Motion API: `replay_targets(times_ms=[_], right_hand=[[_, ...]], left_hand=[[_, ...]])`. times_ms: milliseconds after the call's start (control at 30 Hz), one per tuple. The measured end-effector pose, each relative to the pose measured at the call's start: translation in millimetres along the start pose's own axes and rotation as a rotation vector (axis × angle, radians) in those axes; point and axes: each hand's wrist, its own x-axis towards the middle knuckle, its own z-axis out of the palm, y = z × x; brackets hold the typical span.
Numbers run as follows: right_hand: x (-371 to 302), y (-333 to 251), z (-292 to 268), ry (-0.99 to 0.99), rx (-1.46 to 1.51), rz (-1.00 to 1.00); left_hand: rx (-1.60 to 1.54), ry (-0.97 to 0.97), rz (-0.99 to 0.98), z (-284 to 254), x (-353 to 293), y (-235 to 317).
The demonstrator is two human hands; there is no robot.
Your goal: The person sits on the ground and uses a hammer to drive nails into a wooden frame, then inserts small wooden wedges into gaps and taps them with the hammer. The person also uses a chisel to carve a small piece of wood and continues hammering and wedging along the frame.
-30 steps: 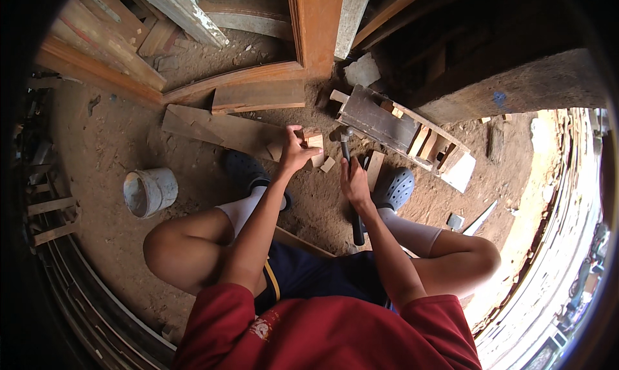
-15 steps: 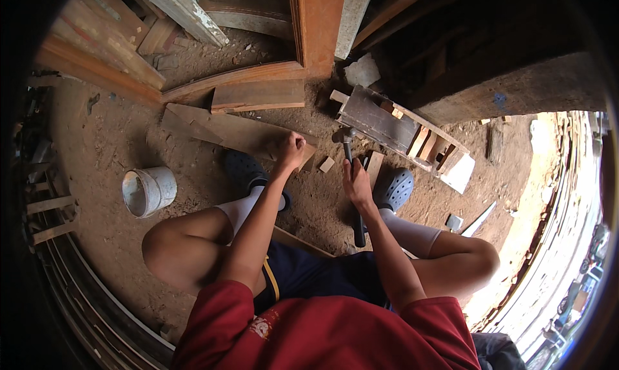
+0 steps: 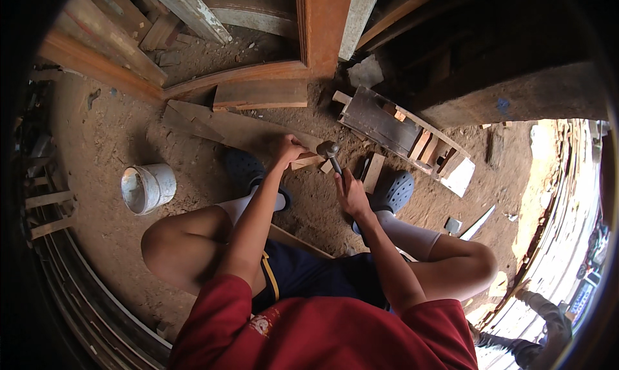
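I wear a dark-red, short-sleeved cloth shirt (image 3: 361, 331), with a small, pale printed emblem (image 3: 260, 325) toward its left side. Beyond the shirt's hem come my navy-blue cloth shorts (image 3: 303, 270), a narrow yellow stripe (image 3: 269, 276) along their left leg. Farthest from the shirt are my long white socks (image 3: 412, 234) and rounded blue-grey clogs (image 3: 394, 191) pierced with holes.

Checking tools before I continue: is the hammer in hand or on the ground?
In hand: the right hand is closed around the hammer, whose head shows beyond the grip.
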Motion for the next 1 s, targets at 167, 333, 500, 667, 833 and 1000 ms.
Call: replay_targets(times_ms=[167,333,500,667,833,1000], right_hand=[[-13,-7,7,0.022,-0.011,0.005],[-16,-4,15,-0.013,-0.109,-0.066],[-11,-1,19,0.03,-0.117,-0.024],[-6,-9,15,0.0,-0.097,-0.009],[-9,-12,12,0.054,-0.034,-0.023],[4,-18,3,0.105,-0.037,-0.055]], left_hand=[[0.079,0.003,0.015,-3,7,2],[0.082,0.147,0.105,8,42,-40],[-0.078,-0.097,-0.034,0,29,-12],[0.288,0.157,0.458,-1,-2,10],[0.304,0.468,0.706,10,4,4],[0.395,0.474,0.789,9,6,-1]])
